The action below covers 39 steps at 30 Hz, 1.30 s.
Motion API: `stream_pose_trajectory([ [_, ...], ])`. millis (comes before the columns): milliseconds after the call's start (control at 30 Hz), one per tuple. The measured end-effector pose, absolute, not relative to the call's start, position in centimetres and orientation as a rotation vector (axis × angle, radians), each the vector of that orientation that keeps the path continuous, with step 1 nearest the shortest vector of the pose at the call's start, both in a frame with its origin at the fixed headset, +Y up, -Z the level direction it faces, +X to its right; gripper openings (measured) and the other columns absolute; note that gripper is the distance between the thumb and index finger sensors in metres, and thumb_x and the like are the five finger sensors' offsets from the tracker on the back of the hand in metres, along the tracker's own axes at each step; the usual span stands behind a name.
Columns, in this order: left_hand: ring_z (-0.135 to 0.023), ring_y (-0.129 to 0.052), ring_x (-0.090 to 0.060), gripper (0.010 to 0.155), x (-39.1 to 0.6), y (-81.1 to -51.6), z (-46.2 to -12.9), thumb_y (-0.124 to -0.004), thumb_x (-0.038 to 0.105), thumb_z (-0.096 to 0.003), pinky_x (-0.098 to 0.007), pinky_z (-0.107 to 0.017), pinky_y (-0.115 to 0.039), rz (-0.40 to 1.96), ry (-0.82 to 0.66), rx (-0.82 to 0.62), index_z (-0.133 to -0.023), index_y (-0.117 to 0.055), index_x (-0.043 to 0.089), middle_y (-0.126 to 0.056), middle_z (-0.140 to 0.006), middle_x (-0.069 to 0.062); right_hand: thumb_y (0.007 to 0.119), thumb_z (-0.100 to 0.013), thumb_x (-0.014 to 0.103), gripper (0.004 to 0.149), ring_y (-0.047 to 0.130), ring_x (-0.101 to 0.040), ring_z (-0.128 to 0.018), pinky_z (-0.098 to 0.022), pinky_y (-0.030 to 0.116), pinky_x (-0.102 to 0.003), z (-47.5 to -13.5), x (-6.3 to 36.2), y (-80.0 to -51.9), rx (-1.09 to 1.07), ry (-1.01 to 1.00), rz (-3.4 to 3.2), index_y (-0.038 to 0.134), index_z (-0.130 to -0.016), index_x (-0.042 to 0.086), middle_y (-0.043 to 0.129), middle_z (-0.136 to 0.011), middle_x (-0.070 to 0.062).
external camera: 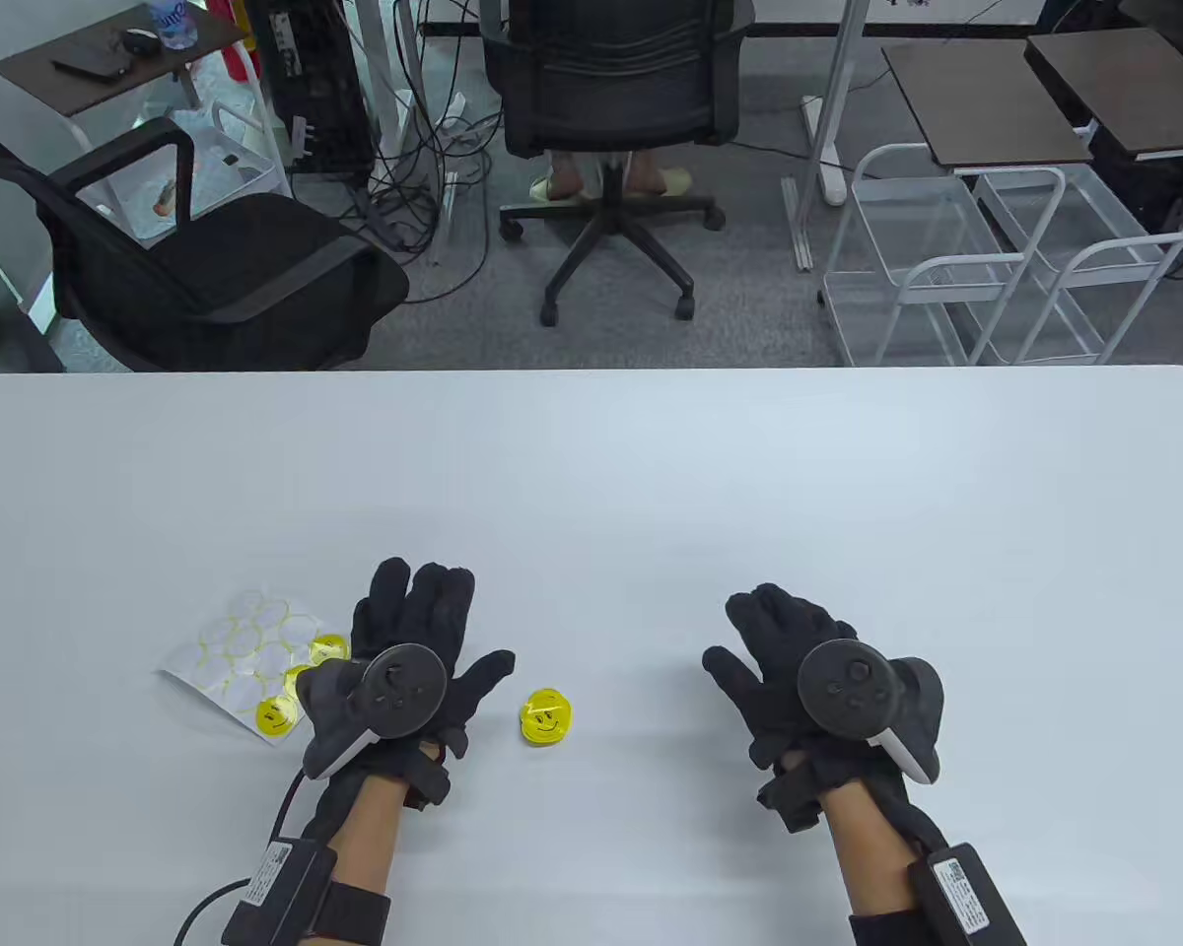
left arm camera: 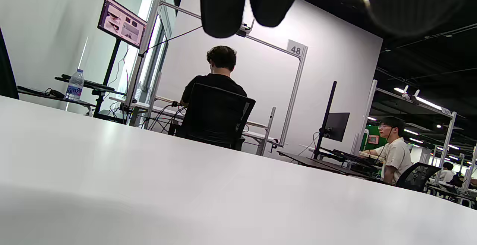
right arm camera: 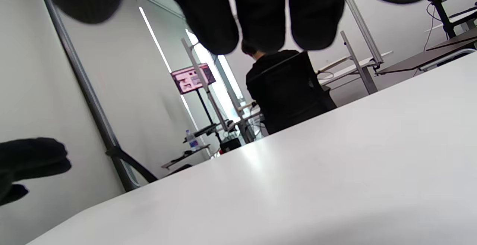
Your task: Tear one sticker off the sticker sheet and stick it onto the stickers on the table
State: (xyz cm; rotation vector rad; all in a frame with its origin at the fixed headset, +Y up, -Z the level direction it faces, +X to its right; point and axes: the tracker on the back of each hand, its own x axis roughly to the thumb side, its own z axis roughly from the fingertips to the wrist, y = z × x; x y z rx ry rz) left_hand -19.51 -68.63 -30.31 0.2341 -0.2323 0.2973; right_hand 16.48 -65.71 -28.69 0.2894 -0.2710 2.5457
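A white table [external camera: 651,473] filled the lower part of the table view, with black office chairs, white wire carts and dark side tables on the grey floor beyond it. Near the table's front left lay the sticker sheet [external camera: 232,655] — mostly peeled white circles, with a few yellow smiley stickers left along its near and right edge, one of them [external camera: 276,714] at the near corner. To the right of the sheet, apart from it, a small stack of yellow smiley stickers [external camera: 545,716] sat on the bare tabletop.

The left hand [external camera: 409,655] hovered between the sheet and the stack, its fingers spread and pointing away from the person, covering the sheet's right edge from above; whether it touched the sheet could not be told. It held nothing. The thumb reached toward the stack but stopped short of it. The right hand [external camera: 799,670] was well to the right of the stack, fingers loosely extended, holding nothing.

In the left wrist view the gloved fingertips [left arm camera: 221,10] hung from the top edge above the table, with a seated person in black [left arm camera: 216,84] behind it — a monitor and a water bottle stood further left. The right wrist view showed the right hand's fingertips [right arm camera: 261,13] above the table in the same way.
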Motion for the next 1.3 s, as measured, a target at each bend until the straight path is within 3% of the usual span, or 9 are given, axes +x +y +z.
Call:
stream_pose_trajectory([
  [567,-0.111,-0.024,-0.046,0.084,-19.0,-70.0,-30.3,-0.071,0.065,-0.0480,-0.066,-0.077,-0.038,0.284,-0.257,0.179,-0.115,-0.042,0.023,-0.045,-0.123,-0.013,0.064,-0.050,0.057,0.071,0.065,-0.060,-0.095,-0.061,0.048,-0.083,-28.9,15.9,-66.0,0.309,-0.233,2.531,0.072,-0.103,0.009,0.070,-0.109,-0.026],
  [767,-0.114,-0.021,-0.043,0.087,-20.8,-69.2,-31.7,-0.072,0.064,-0.0475,-0.062,-0.081,-0.038,0.223,-0.143,0.200,-0.115,-0.033,0.026,-0.036,-0.125,-0.009,0.064,-0.050,0.057,0.071,0.065,-0.060,-0.095,-0.061,0.048,-0.083,-28.7,16.0,-65.6,0.322,-0.245,2.523,0.072,-0.103,0.009,0.070,-0.109,-0.026],
  [867,-0.113,-0.025,-0.043,0.092,-23.0,-68.8,-32.6,-0.072,0.066,-0.0464,-0.060,-0.081,-0.043,0.040,-0.099,0.205,-0.115,-0.026,0.025,-0.033,-0.124,-0.009,0.064,-0.050,0.057,0.072,0.066,-0.060,-0.095,-0.061,0.049,-0.083,-28.5,16.1,-65.4,0.324,-0.260,2.511,0.072,-0.103,0.009,0.070,-0.108,-0.026],
  [1100,-0.113,-0.022,-0.044,0.096,-29.0,-68.8,-33.7,-0.075,0.065,-0.0452,-0.057,-0.083,-0.042,0.024,0.048,0.093,-0.114,-0.023,0.024,-0.027,-0.124,-0.010,0.064,-0.050,0.057,0.072,0.066,-0.060,-0.094,-0.061,0.049,-0.083,-28.7,16.0,-65.3,0.324,-0.250,2.500,0.071,-0.103,0.009,0.070,-0.109,-0.026],
  [1300,-0.109,-0.002,-0.047,0.103,-32.0,-71.5,-34.8,-0.070,0.066,-0.0471,-0.058,-0.083,-0.029,0.139,0.111,-0.246,-0.110,-0.002,0.021,0.002,-0.120,-0.012,0.064,-0.050,0.057,0.072,0.066,-0.060,-0.094,-0.061,0.049,-0.083,-28.7,15.8,-65.5,0.331,-0.236,2.503,0.071,-0.103,0.009,0.070,-0.109,-0.026],
])
